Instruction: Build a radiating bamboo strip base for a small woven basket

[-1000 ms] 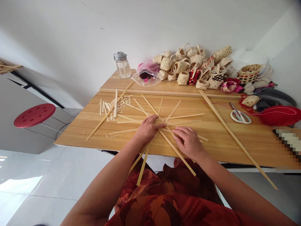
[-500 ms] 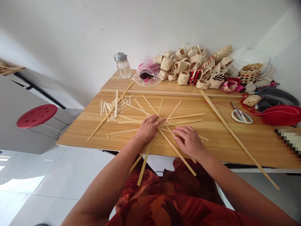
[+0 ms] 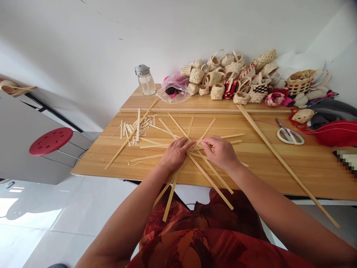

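Pale flat strips (image 3: 210,176) cross one another in a star shape near the table's front edge, and a few ends hang over that edge. My left hand (image 3: 176,152) lies over the left side of the crossing with its fingers spread, pressing on the strips. Just right of the crossing is my right hand (image 3: 219,152), its fingers curled together above the strips on that side. Whatever is between its fingertips is too small to make out.
Small woven baskets (image 3: 217,91) are heaped at the back, beside a bottle (image 3: 145,82) and a plastic bag (image 3: 174,93). Scissors (image 3: 290,136) and a long strip (image 3: 281,158) lie right. Cut scraps (image 3: 138,126) lie left; a red stool (image 3: 51,141) stands beyond.
My right hand has moved up and slightly left, toward the crossing, and its fingers have curled in. My left hand stays on the strips. The view has shifted slightly.
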Demonstrator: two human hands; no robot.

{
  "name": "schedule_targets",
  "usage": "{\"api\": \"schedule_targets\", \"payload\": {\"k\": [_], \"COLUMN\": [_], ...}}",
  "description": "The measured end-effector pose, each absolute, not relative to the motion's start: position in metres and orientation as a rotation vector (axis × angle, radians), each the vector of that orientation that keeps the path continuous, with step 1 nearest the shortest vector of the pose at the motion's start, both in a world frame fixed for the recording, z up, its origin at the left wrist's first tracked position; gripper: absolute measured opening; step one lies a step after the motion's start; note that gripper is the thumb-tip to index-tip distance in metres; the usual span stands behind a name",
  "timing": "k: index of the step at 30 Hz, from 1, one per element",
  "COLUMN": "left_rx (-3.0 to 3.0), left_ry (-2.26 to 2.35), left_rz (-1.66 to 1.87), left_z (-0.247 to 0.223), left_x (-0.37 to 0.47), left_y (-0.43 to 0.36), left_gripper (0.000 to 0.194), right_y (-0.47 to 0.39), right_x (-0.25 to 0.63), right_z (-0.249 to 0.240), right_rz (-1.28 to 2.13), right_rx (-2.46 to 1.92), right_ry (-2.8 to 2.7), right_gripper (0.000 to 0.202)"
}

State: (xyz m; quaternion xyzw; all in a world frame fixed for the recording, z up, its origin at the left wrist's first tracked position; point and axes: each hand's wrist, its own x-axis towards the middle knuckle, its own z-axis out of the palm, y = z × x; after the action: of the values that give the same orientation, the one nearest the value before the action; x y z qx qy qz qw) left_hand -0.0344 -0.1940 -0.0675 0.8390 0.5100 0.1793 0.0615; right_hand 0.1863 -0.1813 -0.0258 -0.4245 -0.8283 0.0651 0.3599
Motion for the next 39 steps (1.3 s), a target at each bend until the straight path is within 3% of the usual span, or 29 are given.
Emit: {"api": "schedule_targets", "payload": {"k": [7,19,28,39], "left_rx": [2.518,2.514,2.446,2.369], "left_ry": [1.528,1.522,1.458,1.555], "left_rz": [0.597,0.601,0.659,0.503], "left_z": [-0.066,-0.062,-0.062,-0.052], "left_x": [-0.034,-0.032,-0.036,-0.033], "left_y": [-0.196,-0.198,-0.194,-0.193], "left_gripper": [0.064,0.06,0.046,0.052], "right_y": [-0.159,-0.148,-0.15,-0.153], "right_x": [0.171,0.198,0.19,0.187], "right_z": [-0.043,-0.047,-0.056,-0.058], "right_rz": [0.108,0.288,0.255,0.307], "right_rx": [-1.0,-1.043,-0.97,-0.958], "right_ry": [-2.181,-2.029,-2.219,-2.288], "right_gripper": [0.016,0.021,0.015,0.013]}}
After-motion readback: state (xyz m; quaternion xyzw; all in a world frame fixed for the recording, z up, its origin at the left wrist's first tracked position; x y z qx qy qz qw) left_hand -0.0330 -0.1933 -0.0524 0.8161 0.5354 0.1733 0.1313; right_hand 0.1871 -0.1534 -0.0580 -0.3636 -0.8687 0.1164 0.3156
